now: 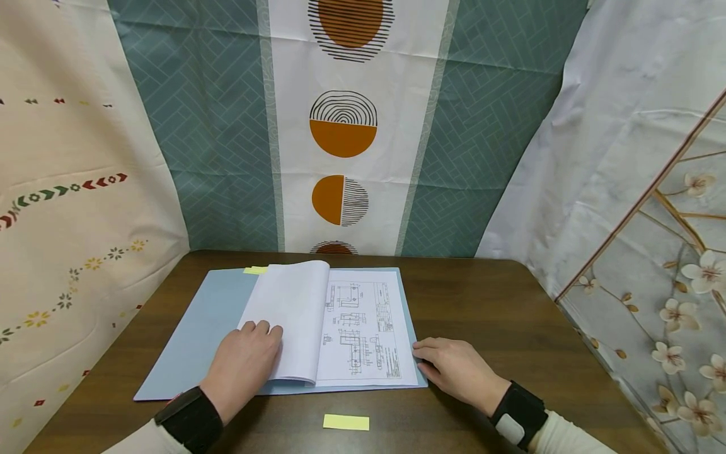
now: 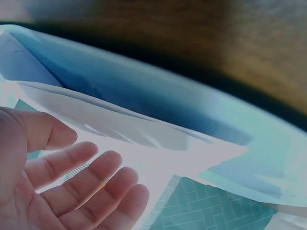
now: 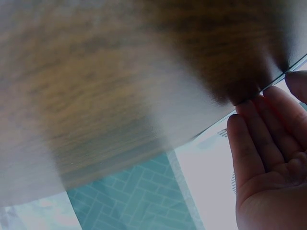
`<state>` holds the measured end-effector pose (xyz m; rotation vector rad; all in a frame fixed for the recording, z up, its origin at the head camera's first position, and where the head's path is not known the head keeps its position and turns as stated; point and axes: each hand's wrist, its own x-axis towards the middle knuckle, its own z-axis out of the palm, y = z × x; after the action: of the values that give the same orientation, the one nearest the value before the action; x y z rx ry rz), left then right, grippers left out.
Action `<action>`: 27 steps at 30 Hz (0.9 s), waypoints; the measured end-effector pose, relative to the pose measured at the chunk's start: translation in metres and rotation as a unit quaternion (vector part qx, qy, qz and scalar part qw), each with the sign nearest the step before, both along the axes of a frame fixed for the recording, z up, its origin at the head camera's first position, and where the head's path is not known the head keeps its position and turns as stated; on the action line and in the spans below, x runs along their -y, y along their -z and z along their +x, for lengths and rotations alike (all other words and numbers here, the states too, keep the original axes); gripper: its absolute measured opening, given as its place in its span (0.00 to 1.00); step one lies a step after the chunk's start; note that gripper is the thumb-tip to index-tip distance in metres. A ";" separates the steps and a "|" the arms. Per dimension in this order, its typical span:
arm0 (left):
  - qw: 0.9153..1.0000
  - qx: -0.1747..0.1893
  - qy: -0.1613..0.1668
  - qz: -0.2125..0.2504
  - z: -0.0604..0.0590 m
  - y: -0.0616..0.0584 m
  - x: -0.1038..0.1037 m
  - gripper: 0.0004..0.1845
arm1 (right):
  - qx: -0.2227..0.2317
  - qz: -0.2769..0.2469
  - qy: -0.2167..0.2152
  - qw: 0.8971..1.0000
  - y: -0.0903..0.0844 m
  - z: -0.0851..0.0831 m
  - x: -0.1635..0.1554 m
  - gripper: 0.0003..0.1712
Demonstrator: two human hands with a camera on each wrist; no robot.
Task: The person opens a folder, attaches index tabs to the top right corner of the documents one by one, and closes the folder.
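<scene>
Left hand [image 1: 245, 354] is rested on turned pages [image 1: 292, 306], fingers loosely bent and nothing gripped; by the right hand [image 1: 456, 369], fingers nearly straight, the right edge of a blue folder [image 1: 207, 315] is touched. Beyond both hands, the room is screened by green-and-white cloth [image 1: 351, 145], with cream cloth [image 1: 85, 151] hung leftward and flowered cloth [image 1: 629, 239] rightward. Beneath the hands is spread a brown wooden table [image 1: 482, 302]. Between them the folder is opened, a printed drawing [image 1: 363, 328] being exposed just left of the right hand. Yellow tabs [image 1: 255, 270] are seen beyond the left hand; a yellow slip [image 1: 346, 422] is laid between the wrists. In each wrist view, the palm, hidden from the head camera, is shown.
</scene>
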<state>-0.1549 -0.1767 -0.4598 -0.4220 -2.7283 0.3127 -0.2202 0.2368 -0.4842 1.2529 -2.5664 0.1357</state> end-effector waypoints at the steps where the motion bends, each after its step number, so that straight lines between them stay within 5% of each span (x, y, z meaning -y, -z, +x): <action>1: 1.000 -0.006 0.005 0.000 0.000 -0.001 -0.002 0.20 | -0.002 -0.001 -0.001 1.000 0.000 0.000 0.000 0.16; 16: 0.990 -0.029 0.126 0.058 0.009 -0.007 -0.037 0.19 | -0.002 -0.001 -0.002 1.000 0.001 0.000 0.000 0.16; 27: 0.978 0.059 0.186 0.072 0.019 -0.010 -0.055 0.21 | 0.011 0.005 0.006 1.000 -0.001 0.001 0.000 0.16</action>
<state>-0.1358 -0.1222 -0.4498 -0.9175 -2.6849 -0.0117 -0.2196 0.2366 -0.4833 1.2452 -2.5962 0.1362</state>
